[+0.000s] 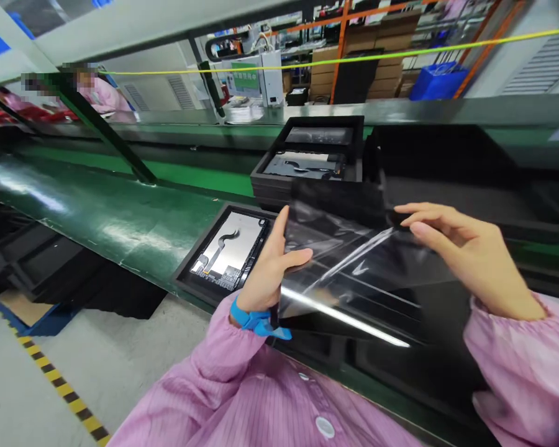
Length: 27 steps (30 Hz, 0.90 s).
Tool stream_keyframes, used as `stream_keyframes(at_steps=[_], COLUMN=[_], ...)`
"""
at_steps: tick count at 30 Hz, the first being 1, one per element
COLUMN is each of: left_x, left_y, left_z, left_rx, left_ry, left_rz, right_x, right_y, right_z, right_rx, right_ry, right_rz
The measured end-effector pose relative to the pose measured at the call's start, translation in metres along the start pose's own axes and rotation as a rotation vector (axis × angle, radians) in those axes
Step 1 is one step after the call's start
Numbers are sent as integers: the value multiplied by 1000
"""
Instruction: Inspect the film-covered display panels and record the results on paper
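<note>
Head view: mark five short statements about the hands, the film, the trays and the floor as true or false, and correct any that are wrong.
1. The clear film spans the space between the left hand and the right hand. True.
2. A blue band circles the right wrist. False: it is on the left one.
3. The near tray beside the left hand holds a silver-faced part with a dark cable on it. True.
4. The top tray of the stack behind is covered by a lid. False: it is open, and a flat part shows inside.
5. The striped floor tape is red and white. False: it is yellow and black.
</note>
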<state>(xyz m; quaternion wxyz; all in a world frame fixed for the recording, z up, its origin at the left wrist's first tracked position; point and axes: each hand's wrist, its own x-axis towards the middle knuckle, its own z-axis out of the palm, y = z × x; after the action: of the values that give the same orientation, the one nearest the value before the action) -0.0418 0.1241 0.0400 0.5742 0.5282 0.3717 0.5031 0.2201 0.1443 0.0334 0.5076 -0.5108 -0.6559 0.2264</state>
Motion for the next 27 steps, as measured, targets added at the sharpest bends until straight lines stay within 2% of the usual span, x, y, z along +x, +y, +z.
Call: stream_keyframes(at_steps=[2, 4, 5, 7, 9, 12, 16, 21, 24, 27], left_x=[-8, -15, -18, -20, -19, -13, -11, -10, -4, -2], left_y=[7, 11, 9, -1, -19, -53, -95, -135, -147, -147], left_z=[-6, -6, -3, 6, 19, 41, 61, 66, 63, 60], left_rx=[213, 456, 584, 888, 1294, 1740, 1819, 1794, 1725, 1647], left_ry=[12, -58, -114, -234, -330, -369, -314, -292, -337, -331], left_rz=[176, 317, 337, 262, 117, 7, 32, 39, 32, 20], right_x=[1, 2, 3, 4, 2, -2, -10, -25, -36, -46], right_y=[12, 24, 30, 39, 45, 48, 50, 55, 61, 68], right_z=[-5, -8, -9, -8, -4, 2, -1, -26, -45, -64], right_rx=[-4, 40, 70, 143, 204, 218, 203, 231, 229, 238], right_ry=[27, 71, 84, 84, 51, 7, 8, 100, 176, 279], right_rz=[103, 177, 202, 254, 288, 303, 303, 331, 368, 406])
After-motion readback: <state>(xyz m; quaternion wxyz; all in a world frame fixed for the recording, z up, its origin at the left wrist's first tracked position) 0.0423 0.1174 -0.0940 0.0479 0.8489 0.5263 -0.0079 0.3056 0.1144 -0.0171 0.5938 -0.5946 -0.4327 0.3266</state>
